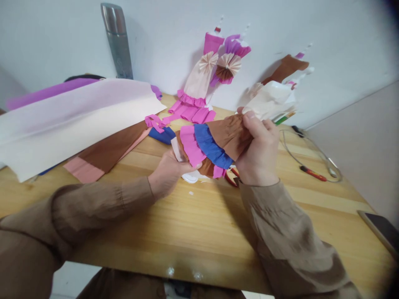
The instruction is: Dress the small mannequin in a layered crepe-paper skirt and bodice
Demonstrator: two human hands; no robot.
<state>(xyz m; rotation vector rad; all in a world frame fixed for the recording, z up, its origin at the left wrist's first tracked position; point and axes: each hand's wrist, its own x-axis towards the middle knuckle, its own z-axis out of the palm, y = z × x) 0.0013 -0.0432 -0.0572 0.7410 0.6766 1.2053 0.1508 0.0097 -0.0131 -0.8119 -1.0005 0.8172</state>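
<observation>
- Head view: the left hand (166,172) pinches the lower hem of a tiered paper skirt (215,143), its thumb on the frill and the fingers partly hidden.
- The right hand (262,145) grips the skirt's gathered brown top, thumb uppermost.
- The skirt, with blue and pink ruffles below the brown, spans the space between both hands, above the wooden table (156,241).
- A pale strip (177,149) stands upright at the left fingertips.
- Red-handled scissors (231,178) lie partly hidden beneath the skirt, near the right wrist.
- Beyond the hands is a pink-and-cream dressed figure (199,79); behind the right hand, white ruffled material (271,99), whose link to the skirt cannot be told.
- Left of the left hand lie large paper sheets (81,112); right of the right hand, a screwdriver (313,173) and a phone (382,228).
</observation>
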